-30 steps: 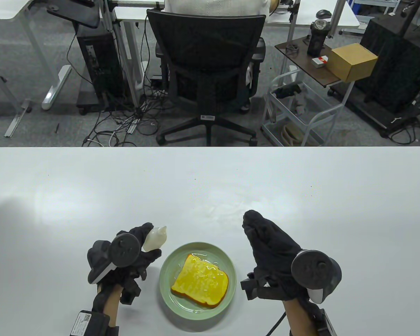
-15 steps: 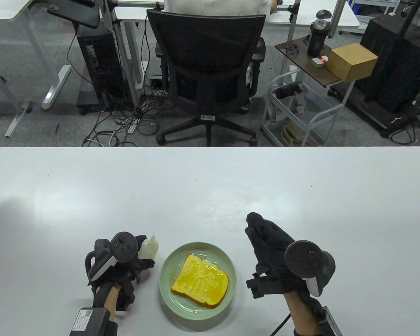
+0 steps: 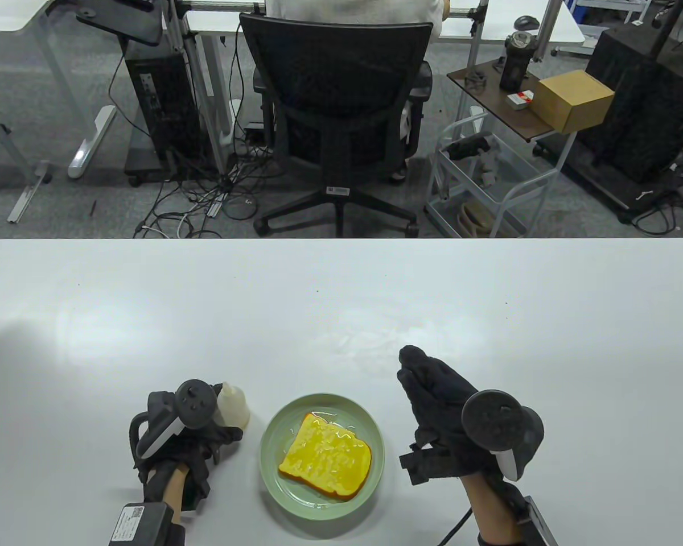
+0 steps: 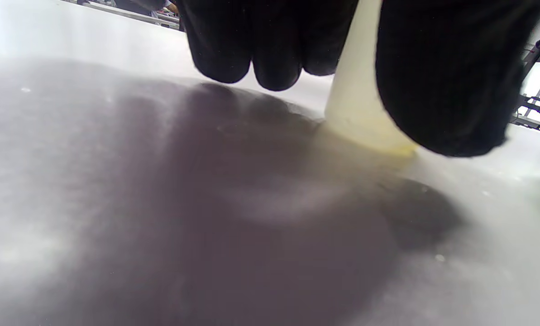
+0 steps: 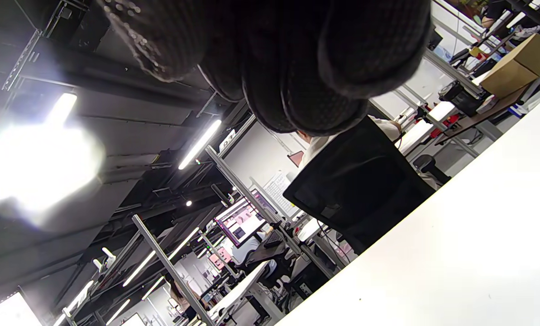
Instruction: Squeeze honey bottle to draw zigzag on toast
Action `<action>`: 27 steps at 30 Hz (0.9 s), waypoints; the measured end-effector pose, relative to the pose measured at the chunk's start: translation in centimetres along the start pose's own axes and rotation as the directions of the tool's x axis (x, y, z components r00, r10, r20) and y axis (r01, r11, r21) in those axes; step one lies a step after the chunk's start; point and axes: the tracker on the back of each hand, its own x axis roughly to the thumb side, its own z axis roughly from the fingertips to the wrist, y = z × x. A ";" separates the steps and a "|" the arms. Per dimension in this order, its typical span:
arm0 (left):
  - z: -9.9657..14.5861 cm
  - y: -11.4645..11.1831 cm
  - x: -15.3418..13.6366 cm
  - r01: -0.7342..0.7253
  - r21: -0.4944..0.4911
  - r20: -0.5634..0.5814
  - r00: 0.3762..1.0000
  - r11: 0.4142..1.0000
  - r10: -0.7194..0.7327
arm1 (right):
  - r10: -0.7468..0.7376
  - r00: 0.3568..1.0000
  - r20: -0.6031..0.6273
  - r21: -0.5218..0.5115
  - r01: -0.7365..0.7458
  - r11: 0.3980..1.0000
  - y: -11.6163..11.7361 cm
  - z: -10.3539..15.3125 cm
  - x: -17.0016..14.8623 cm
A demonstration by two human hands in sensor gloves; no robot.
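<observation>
Honey bottle (image 3: 233,405) half hidden by left hand (image 3: 190,438).

The toast (image 3: 325,455) lies on the plate (image 3: 273,432), near the table's (image 3: 341,296) front edge. Just left of the plate stands the bottle (image 3: 233,405) (base on the table), with the left hand (image 3: 188,438) around it. The right hand (image 3: 449,421) is right of the plate, apart from it.

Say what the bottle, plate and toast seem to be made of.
Bottle: soft translucent plastic, milky and matte. Plate: pale green, smooth with a soft sheen, ceramic or melamine; can't tell. Toast: uniform yellow, glossy, neatly moulded brown edge, so likely a plastic prop, perhaps honey-coated.
</observation>
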 end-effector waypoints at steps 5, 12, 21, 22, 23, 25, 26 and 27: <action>0.1 0.0 0.1 0.023 -0.002 0.003 1.000 1.000 -0.023 | -0.001 1.000 0.004 0.000 0.001 1.000 0.0 0.0 0.0; 0.3 0.9 0.1 0.022 -0.039 -0.017 1.000 0.999 -0.022 | 0.004 1.000 0.011 0.002 -0.004 1.000 0.1 0.0 0.1; 0.5 1.0 0.0 0.072 0.035 -0.047 0.996 0.997 -0.071 | 0.011 1.000 0.019 0.004 -0.011 1.000 0.2 0.1 0.2; 0.5 1.0 0.0 0.090 0.054 -0.053 0.995 0.994 -0.087 | 0.012 1.000 0.021 0.005 -0.012 1.000 0.2 0.1 0.2; 0.6 1.0 0.1 0.103 0.065 -0.057 0.993 0.993 -0.099 | 0.014 1.000 0.022 0.005 -0.014 1.000 0.2 0.2 0.2; 0.6 1.0 0.1 0.133 0.077 -0.072 0.989 0.988 -0.128 | 0.016 1.000 0.027 0.005 -0.016 1.000 0.2 0.2 0.3; 0.7 1.0 0.0 0.153 0.101 -0.085 0.986 0.983 -0.144 | 0.017 0.999 0.029 0.006 -0.017 1.000 0.2 0.2 0.3; 0.8 1.0 0.0 0.164 0.111 -0.093 0.984 0.980 -0.154 | 0.017 0.999 0.030 0.005 -0.017 1.000 0.2 0.2 0.3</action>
